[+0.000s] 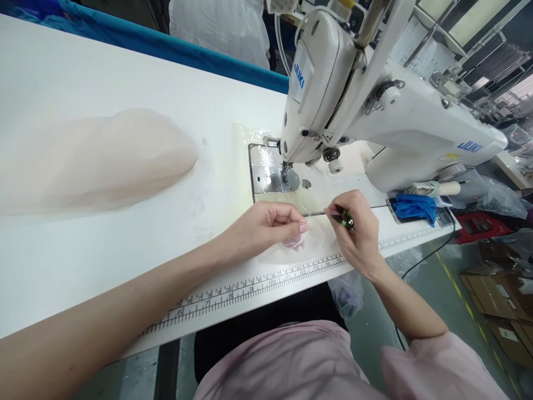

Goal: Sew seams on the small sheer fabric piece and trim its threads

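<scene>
A small piece of sheer pale-pink fabric (293,240) lies on the white table (125,239), just in front of the sewing machine's needle plate (272,175) and behind the printed ruler strip (258,283) along the table's near edge. It is thin enough that its outline is hard to trace.

The left hand (268,225) is curled over the fabric, fingertips pinched on its right edge, holding it up slightly off the table. The right hand (358,228) is closed around a small thread snip with a green-and-dark handle (345,219), its tip pointed left toward the pinched fabric. Tip and left fingertips sit near each other; whether they touch cannot be told (a fine thread seems to run between them, too faint to be sure).

Behind the hands stands a white Juki sewing machine (375,100), presser foot over the needle plate. To the left, well apart from the hands, a long heap of the same pale fabric (95,161) rests on the table. Right of the machine base lie a blue glove or cloth (414,206) and a pale tube-shaped object (441,189). A teal cloth (166,47) runs along the far table edge. Cardboard boxes (499,300) sit on the floor at the right.
</scene>
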The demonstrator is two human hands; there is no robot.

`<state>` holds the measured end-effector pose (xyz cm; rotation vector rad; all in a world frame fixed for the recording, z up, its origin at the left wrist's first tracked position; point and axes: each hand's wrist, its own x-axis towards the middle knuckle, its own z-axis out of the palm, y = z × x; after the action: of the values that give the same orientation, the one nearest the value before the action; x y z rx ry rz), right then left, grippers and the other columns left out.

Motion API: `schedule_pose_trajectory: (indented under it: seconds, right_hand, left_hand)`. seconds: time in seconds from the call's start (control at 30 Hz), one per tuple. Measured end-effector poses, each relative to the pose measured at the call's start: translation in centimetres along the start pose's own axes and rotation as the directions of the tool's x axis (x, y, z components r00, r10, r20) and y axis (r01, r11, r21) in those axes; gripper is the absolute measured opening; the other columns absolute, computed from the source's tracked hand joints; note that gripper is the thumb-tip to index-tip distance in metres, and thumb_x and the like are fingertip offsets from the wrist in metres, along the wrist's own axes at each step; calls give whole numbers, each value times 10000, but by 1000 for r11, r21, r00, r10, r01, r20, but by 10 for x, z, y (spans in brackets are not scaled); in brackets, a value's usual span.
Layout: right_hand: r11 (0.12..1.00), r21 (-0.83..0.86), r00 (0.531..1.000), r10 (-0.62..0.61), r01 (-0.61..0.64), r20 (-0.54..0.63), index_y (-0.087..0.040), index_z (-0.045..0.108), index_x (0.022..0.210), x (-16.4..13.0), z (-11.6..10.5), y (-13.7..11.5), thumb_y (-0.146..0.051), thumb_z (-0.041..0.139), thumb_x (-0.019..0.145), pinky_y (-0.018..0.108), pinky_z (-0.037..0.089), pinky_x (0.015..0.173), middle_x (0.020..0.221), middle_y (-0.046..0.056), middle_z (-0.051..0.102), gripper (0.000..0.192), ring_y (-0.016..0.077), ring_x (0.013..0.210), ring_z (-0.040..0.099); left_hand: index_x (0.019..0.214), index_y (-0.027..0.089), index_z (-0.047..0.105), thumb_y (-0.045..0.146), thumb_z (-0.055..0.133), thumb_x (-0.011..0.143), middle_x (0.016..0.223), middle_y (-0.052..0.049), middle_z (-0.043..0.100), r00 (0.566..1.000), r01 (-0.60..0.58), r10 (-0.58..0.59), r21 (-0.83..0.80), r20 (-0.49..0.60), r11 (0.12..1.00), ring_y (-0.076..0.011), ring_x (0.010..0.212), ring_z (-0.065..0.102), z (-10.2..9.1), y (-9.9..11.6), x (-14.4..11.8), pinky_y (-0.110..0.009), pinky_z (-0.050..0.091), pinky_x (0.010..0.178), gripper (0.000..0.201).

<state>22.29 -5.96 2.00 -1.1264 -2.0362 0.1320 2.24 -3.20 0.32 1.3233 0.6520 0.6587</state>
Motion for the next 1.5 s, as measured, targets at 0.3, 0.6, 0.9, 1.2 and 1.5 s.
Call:
schedule_pose_trajectory:
  seconds: [0.3,0.6,0.9,1.2,1.5]
  right_hand:
    - [974,210,990,55,-81,127,-204,638,923,1,-7,1,-239,696,810,286,441,587,842,34,590,132,146,727,546]
    - [978,206,994,14,-36,107,-200,631,857,-2,1,2,-170,617,866,265,415,560,792,13,569,35,118,666,516]
    - [986,-150,994,-81,69,-75,-221,578,896,1,0,9,-60,522,841,278,429,575,835,32,572,179,156,746,558]
    - [971,-158,743,240,-181,624,-295,708,888,-13,-144,11,-312,657,848,287,470,494,810,47,700,68,185,674,645]
    - [863,259,847,294,-434,442,-242,696,1019,8,-26,0,-367,713,794,245,450,561,980,37,702,258,154,799,617]
  left_hand:
    - [743,167,675,291,645,848,652,17,641,1000,-9,9,-12,-7,1000,-93,632,610,1,1,1,-231,537,671,164]
    - [757,175,670,325,650,843,653,19,637,1000,-5,5,-6,-6,1000,-95,633,595,-1,-2,1,-229,511,651,174]
    - [745,176,659,342,655,825,678,9,670,999,36,-37,51,13,998,-111,652,622,-1,0,1,-246,532,679,184]
    - [781,168,653,353,602,865,712,-17,672,998,-59,59,18,32,998,-137,695,631,0,3,-1,-298,533,733,209]
    - [826,169,645,332,557,889,770,-15,649,997,-81,82,221,3,972,-132,735,602,8,6,-7,-273,493,704,196]
